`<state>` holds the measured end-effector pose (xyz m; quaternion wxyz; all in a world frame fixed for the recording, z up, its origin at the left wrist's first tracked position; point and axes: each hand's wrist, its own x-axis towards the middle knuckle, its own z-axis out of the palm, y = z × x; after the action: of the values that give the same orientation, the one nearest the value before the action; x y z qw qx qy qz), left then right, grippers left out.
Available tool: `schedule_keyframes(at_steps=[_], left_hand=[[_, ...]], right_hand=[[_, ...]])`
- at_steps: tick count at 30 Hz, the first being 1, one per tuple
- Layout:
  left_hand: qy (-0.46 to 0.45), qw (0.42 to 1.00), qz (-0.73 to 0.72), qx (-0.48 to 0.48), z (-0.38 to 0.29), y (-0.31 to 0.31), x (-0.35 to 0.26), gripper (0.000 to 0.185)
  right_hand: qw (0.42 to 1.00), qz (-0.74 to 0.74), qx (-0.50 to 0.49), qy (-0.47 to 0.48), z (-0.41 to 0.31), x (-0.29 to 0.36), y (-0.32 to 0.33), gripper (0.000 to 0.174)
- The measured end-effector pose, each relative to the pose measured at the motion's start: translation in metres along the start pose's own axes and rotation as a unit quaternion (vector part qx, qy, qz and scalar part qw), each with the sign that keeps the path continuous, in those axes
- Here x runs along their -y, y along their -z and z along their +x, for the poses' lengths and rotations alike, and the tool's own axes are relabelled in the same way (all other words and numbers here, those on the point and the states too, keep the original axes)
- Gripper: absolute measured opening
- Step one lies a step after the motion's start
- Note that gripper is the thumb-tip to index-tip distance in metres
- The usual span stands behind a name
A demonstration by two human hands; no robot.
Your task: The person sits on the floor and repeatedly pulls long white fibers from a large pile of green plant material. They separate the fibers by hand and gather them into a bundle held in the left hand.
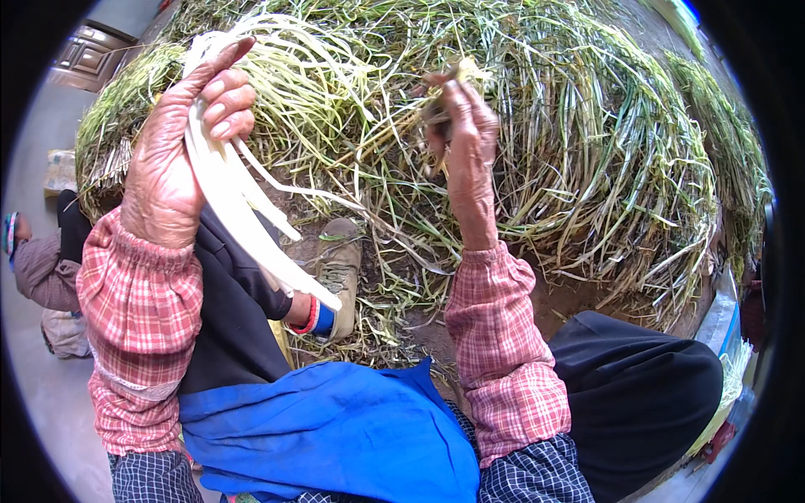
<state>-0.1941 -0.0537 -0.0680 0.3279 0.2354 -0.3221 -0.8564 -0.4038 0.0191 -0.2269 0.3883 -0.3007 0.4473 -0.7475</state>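
My left hand (182, 144) is raised at the upper left, its fingers closed around a bunch of long pale stalks (251, 220). The thick white ends hang down toward my shoe, while thin yellow-green leaves (295, 69) fan out above and behind the hand. At upper centre, my right hand (468, 119) has its fingers bent together around some yellowish and brown plant scraps (468, 70); it is blurred, so their exact kind cannot be told. A thin strand runs from the left bunch down toward my right sleeve.
A large heap of long green leafy stalks (597, 144) spreads in front of me. My shoe (339, 270) stands among loose leaves on the ground. A blue cloth (339, 427) covers my lap. Another person's sleeve (47, 267) shows at far left. Bundled pale stalks (732, 377) lie at far right.
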Motion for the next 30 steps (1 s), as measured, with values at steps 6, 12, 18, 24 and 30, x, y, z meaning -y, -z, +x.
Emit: schedule_keyframes(at_steps=[6, 12, 18, 24, 30], left_hand=[[-0.036, 0.985, 0.113, -0.127, 0.007, -0.007, 0.014, 0.034], [-0.006, 0.959, 0.218, -0.183, 0.015, 0.028, 0.028, 0.027], [0.052, 0.945, 0.266, -0.183, 0.031, 0.037, 0.052, 0.021], [0.062, 0.914, 0.377, -0.138, 0.039, 0.038, 0.072, 0.024], [0.018, 0.874, 0.477, -0.089, 0.042, 0.036, 0.088, 0.018]], right_hand=[[0.986, -0.015, 0.071, -0.15, -0.031, -0.065, 0.004, 0.022], [0.988, -0.071, 0.113, -0.078, -0.033, -0.058, -0.006, 0.023], [0.964, -0.192, 0.18, -0.045, -0.041, -0.038, -0.024, 0.02], [0.933, -0.291, 0.205, 0.054, -0.049, -0.016, -0.034, 0.017], [0.9, -0.358, 0.204, 0.14, -0.052, -0.011, -0.035, 0.015]])
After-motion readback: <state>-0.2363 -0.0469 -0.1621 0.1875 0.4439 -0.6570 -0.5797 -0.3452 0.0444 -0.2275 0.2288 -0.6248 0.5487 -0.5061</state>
